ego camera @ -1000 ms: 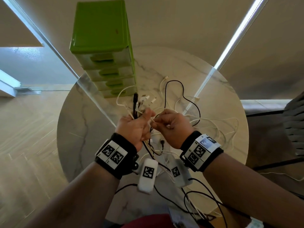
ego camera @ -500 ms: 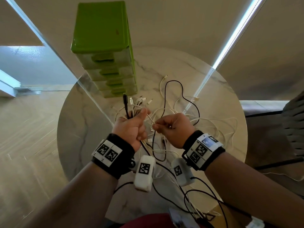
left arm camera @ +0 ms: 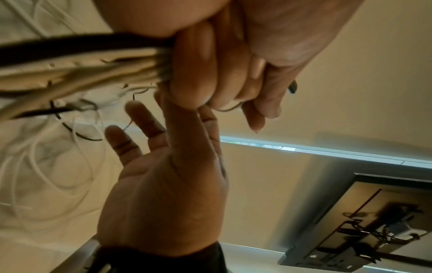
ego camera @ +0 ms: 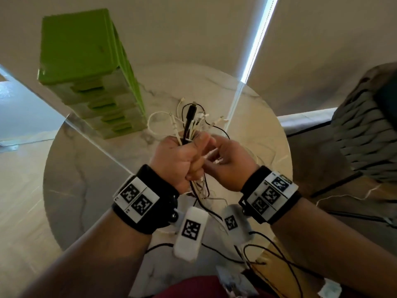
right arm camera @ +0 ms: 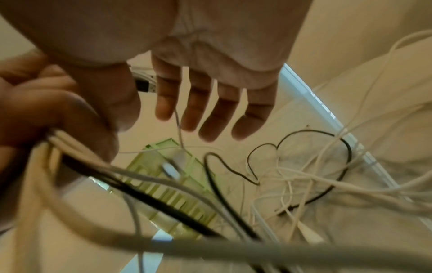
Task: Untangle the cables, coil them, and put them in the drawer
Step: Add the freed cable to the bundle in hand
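Head view: the left hand (ego camera: 180,160) is clenched round a bundle of cables (ego camera: 190,123), plug ends standing up out of the fist, now raised higher off the bench (ego camera: 86,190) than a second ago. The right hand (ego camera: 229,166), which was pinching a strand then, has let go and lies beside the fist. The green drawer unit (ego camera: 90,72) stands shut behind.

Left wrist view: the left fingers (left arm camera: 196,73) wrap the black and white cords; the right hand's grip is released, fingers spread.

Right wrist view: the right fingers (right arm camera: 210,105) hang straight above loose loops on the bench. The ends look gathered; untangling continues.
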Action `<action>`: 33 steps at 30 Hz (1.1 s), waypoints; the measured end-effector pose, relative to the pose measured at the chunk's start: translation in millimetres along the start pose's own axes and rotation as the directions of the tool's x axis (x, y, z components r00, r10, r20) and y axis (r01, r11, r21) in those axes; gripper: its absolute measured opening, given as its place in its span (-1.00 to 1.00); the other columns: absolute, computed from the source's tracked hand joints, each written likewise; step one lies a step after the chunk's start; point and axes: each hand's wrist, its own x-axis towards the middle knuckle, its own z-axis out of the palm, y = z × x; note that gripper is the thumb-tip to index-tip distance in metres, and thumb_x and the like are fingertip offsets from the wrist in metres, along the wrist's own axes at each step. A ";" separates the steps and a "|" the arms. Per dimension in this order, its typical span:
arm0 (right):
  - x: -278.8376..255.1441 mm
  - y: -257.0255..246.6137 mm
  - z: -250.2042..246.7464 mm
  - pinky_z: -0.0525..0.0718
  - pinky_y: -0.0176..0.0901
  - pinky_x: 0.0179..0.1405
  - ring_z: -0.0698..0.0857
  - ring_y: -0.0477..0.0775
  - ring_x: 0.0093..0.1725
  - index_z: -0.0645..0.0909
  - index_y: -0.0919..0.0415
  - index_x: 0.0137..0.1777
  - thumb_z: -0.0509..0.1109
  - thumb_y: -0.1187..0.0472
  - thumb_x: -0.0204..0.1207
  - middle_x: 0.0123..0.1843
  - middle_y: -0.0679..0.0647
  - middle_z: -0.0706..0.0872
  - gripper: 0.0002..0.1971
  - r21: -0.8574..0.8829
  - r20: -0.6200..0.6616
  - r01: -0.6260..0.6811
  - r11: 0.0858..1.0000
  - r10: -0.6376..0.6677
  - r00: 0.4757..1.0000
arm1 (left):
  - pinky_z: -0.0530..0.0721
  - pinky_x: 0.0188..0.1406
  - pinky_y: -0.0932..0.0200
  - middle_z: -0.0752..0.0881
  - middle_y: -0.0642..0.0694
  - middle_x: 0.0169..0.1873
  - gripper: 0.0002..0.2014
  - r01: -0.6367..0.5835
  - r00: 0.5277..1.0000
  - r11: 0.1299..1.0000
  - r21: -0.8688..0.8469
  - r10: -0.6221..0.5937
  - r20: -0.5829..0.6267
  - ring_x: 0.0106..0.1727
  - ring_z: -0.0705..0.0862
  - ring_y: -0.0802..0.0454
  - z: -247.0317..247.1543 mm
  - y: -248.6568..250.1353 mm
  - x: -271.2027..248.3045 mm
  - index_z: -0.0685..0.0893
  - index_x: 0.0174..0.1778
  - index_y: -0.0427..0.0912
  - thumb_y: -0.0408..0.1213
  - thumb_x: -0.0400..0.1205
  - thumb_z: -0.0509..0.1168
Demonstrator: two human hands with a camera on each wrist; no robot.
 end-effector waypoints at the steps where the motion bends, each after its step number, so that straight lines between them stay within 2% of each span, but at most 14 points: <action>1: -1.1 -1.8 -4.3 0.80 0.07 -0.19 0.75 -0.08 -0.22 0.67 0.13 -0.02 0.54 0.03 0.47 -0.13 -0.03 0.76 -0.78 0.003 -0.072 0.007 1.000 -0.007 0.997 | 0.15 -0.67 0.37 0.35 0.03 -0.72 -0.77 0.002 1.000 1.000 0.007 -0.003 0.025 -0.75 0.19 0.18 2.9 2.4 0.1 0.71 -0.27 -0.24 -0.15 0.56 0.32; 3: -3.8 -6.5 -14.6 0.76 -0.03 -0.29 0.69 -0.06 -0.25 0.59 0.16 -0.15 0.56 -0.13 0.38 -0.20 -0.04 0.71 -0.63 0.071 -0.225 0.024 0.997 -0.008 0.974 | 0.16 -0.66 0.39 0.30 0.05 -0.72 -0.72 0.014 0.999 1.000 0.027 -0.016 0.049 -0.75 0.18 0.18 6.8 6.8 0.9 0.68 -0.23 -0.28 -0.08 0.52 0.38; 5: -4.6 -9.0 -24.4 0.74 -0.14 -0.35 0.67 -0.05 -0.23 0.55 0.08 -0.13 0.56 -0.25 0.32 -0.13 -0.02 0.70 -0.56 0.080 -0.306 0.019 0.997 0.006 0.952 | 0.21 -0.66 0.41 0.25 0.04 -0.71 -0.64 0.033 0.998 0.999 0.029 -0.035 0.050 -0.75 0.16 0.18 9.6 9.8 0.6 0.67 -0.23 -0.29 -0.01 0.40 0.45; 7: -6.8 -12.8 -30.9 0.73 -0.14 -0.33 0.67 -0.06 -0.22 0.67 0.04 -0.07 0.53 -0.20 0.41 -0.12 -0.02 0.72 -0.67 0.050 -0.265 0.051 0.997 -0.036 0.963 | 0.23 -0.66 0.42 0.21 0.04 -0.70 -0.67 0.041 0.997 0.999 0.026 -0.042 0.059 -0.75 0.15 0.18 12.4 11.9 -1.8 0.70 -0.26 -0.25 0.00 0.40 0.45; 10: -13.2 -14.5 -35.3 0.72 0.11 -0.28 0.73 0.25 -0.28 0.80 0.24 -0.13 0.49 0.07 0.56 -0.27 0.21 0.78 -0.78 0.171 -0.182 0.134 0.976 -0.103 0.978 | 0.21 -0.68 0.41 0.22 0.04 -0.68 -0.75 0.033 0.998 0.999 0.024 -0.034 0.057 -0.74 0.15 0.18 17.4 15.7 -6.7 0.77 -0.21 -0.18 -0.06 0.53 0.34; 13: -18.4 -11.7 -39.8 0.70 -0.04 -0.34 0.70 0.18 -0.46 0.79 0.27 -0.12 0.42 0.19 0.63 -0.50 0.08 0.72 -0.82 0.311 -0.169 0.100 0.945 -0.048 0.984 | 0.14 -0.69 0.37 0.22 0.07 -0.66 -0.72 0.004 0.999 0.999 -0.051 -0.001 0.052 -0.73 0.15 0.20 19.6 18.0 -9.7 0.74 0.02 -0.17 -0.06 0.58 0.27; 17: -24.2 6.9 -49.7 0.50 -0.13 -0.52 0.40 0.11 -0.63 0.77 0.15 -0.27 0.39 0.11 0.60 -0.63 0.01 0.46 -0.75 0.462 -0.201 0.043 0.886 0.057 0.978 | 0.14 -0.72 0.38 0.22 0.07 -0.68 -0.75 0.007 0.999 0.973 -0.231 -0.018 -0.047 -0.74 0.15 0.23 14.0 21.0 -10.6 0.67 0.07 -0.09 -0.06 0.61 0.22; 19: -32.4 19.8 -52.9 0.48 -0.16 -0.52 0.38 0.11 -0.61 0.73 0.21 -0.31 0.35 0.11 0.61 -0.60 0.12 0.45 -0.70 0.480 -0.237 0.005 0.877 0.125 0.963 | 0.14 -0.75 0.37 0.22 0.06 -0.68 -0.77 0.041 0.992 0.976 -0.213 -0.065 -0.107 -0.74 0.14 0.23 9.5 18.6 -8.1 0.64 0.03 -0.14 -0.07 0.66 0.21; 21: -42.5 32.6 -55.4 0.51 -0.16 -0.49 0.44 0.14 -0.57 0.70 0.25 -0.28 0.29 0.18 0.69 -0.54 0.18 0.51 -0.67 0.479 -0.302 -0.041 0.877 0.209 0.930 | 0.10 -0.78 0.36 0.20 0.09 -0.70 -0.78 0.161 0.971 0.982 -0.099 -0.175 -0.160 -0.75 0.12 0.21 9.6 10.6 -5.8 0.61 -0.08 -0.20 -0.12 0.71 0.22; 23: -50.1 47.1 -59.4 0.55 -0.12 -0.46 0.50 0.13 -0.54 0.71 0.23 -0.18 0.22 0.23 0.74 -0.49 0.15 0.60 -0.69 0.469 -0.372 -0.120 0.875 0.319 0.872 | 0.07 -0.77 0.39 0.20 0.09 -0.71 -0.76 0.295 0.946 0.954 0.052 -0.284 -0.155 -0.76 0.11 0.20 14.4 -1.2 -7.9 0.57 -0.22 -0.21 -0.18 0.71 0.24; 25: -55.9 63.3 -64.0 0.58 -0.08 -0.44 0.55 0.09 -0.55 0.69 0.12 -0.01 0.18 0.24 0.76 -0.46 0.11 0.67 -0.75 0.423 -0.410 -0.217 0.880 0.400 0.820 | 0.06 -0.74 0.40 0.19 0.07 -0.71 -0.75 0.342 0.939 0.929 0.143 -0.331 -0.094 -0.76 0.10 0.17 19.9 -10.2 -11.9 0.54 -0.33 -0.19 -0.16 0.61 0.32; 28: -66.3 82.9 -64.5 0.66 -0.01 -0.37 0.63 0.09 -0.53 0.65 0.00 -0.02 0.18 0.25 0.75 -0.39 0.10 0.74 -0.77 0.326 -0.362 -0.361 0.874 0.468 0.806 | 0.04 -0.67 0.40 0.12 0.05 -0.69 -0.69 0.343 0.937 0.935 0.093 -0.347 0.031 -0.74 0.03 0.12 29.1 -11.1 -14.4 0.38 -0.46 -0.09 -0.10 0.48 0.33; 30: -71.0 92.0 -61.4 0.74 0.06 -0.28 0.69 0.11 -0.47 0.68 0.05 -0.11 0.22 0.29 0.72 -0.31 0.13 0.77 -0.74 0.310 -0.318 -0.411 0.857 0.501 0.805 | -0.02 -0.62 0.38 0.04 0.02 -0.66 -0.65 0.328 0.943 0.945 0.011 -0.328 0.061 -0.70 -0.05 0.07 34.8 -6.9 -11.5 0.18 -0.47 -0.03 -0.11 0.46 0.26; 33: -76.9 104.6 -59.5 0.81 0.23 -0.04 0.78 0.13 -0.32 0.77 0.12 -0.24 0.32 0.32 0.60 -0.25 0.10 0.82 -0.74 0.288 -0.292 -0.453 0.844 0.528 0.797 | -0.03 -0.59 0.39 0.01 0.02 -0.68 -0.59 0.256 0.960 0.961 -0.101 -0.240 0.146 -0.70 -0.07 0.05 41.1 -1.4 -6.2 0.10 -0.49 0.00 -0.13 0.34 0.30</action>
